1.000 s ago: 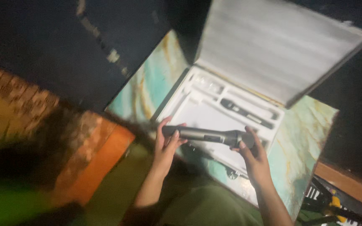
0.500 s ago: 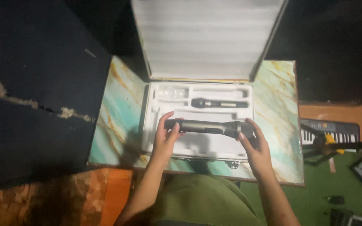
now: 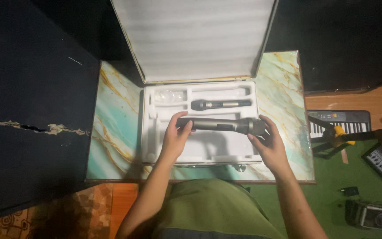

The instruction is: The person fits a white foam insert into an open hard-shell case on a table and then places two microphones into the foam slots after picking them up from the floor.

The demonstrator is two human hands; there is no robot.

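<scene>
Head view: both hands point(image 3: 219, 141) on grey microphone point(image 3: 219, 125) above open case point(image 3: 149, 132).

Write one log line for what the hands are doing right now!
left hand: grips mic handle | right hand: grips mic head | mic: level over open case | second mic: in case slot

Bare forearms and hands, no sleeves showing; an olive-green garment point(image 3: 217, 208) below.

Both hands, left hand point(image 3: 174, 140) and right hand point(image 3: 268, 146), hold a grey microphone point(image 3: 219, 125) level over the open white case point(image 3: 155, 132) on the marbled tabletop point(image 3: 116, 132); a second microphone point(image 3: 219, 105) lies inside.
</scene>
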